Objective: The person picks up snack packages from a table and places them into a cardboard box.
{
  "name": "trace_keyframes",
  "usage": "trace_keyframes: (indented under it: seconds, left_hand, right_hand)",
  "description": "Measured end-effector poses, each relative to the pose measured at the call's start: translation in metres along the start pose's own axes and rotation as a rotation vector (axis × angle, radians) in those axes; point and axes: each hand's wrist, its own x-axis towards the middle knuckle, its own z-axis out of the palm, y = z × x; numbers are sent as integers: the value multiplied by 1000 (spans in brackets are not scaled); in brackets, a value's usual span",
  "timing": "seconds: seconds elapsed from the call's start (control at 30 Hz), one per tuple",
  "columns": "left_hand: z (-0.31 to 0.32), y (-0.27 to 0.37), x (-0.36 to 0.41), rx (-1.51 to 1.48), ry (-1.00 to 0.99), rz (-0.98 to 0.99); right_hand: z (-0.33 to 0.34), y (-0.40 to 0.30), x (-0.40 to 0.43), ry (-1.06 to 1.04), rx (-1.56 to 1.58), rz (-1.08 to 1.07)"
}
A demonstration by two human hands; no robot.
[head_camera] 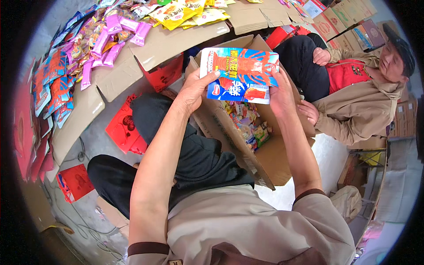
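Both of my hands hold printed snack packets with a red lobster picture (pixel 245 63) over an open cardboard box (pixel 275 162). My left hand (pixel 197 87) pinches the left edge, its thumb on the front. My right hand (pixel 281 89) grips the right edge. A blue packet (pixel 238 93) shows below the lobster one; how many are stacked there I cannot tell. Inside the box lie small wrapped snacks (pixel 246 127) in mixed colours. Similar lobster-print packets (pixel 54 71) are piled on the cardboard-covered surface at the left.
Pink-wrapped snacks (pixel 114 54) and yellow bags (pixel 179 13) lie heaped on cardboard flaps (pixel 179 41). Red gift bags (pixel 124 127) stand on the floor near my knees. At the right sits another person (pixel 357 96), one hand at the box. Cartons (pixel 351 36) are stacked behind; cables (pixel 82 225) cross the floor.
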Motion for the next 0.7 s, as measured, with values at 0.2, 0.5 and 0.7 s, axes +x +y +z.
trace_keyframes:
  seconds: [0.2, 0.5, 0.7]
  left_hand:
    - [-1, -3, 3, -39, 33, 49]
    - [-1, -4, 3, 77, -55, -51]
    - [2, -3, 1, 170, -120, -100]
  right_hand:
    - [4, 5, -4, -59, -2, 54]
    - [-5, 22, -4, 38, 44, 124]
    - [-11, 22, -3, 135, 131, 12]
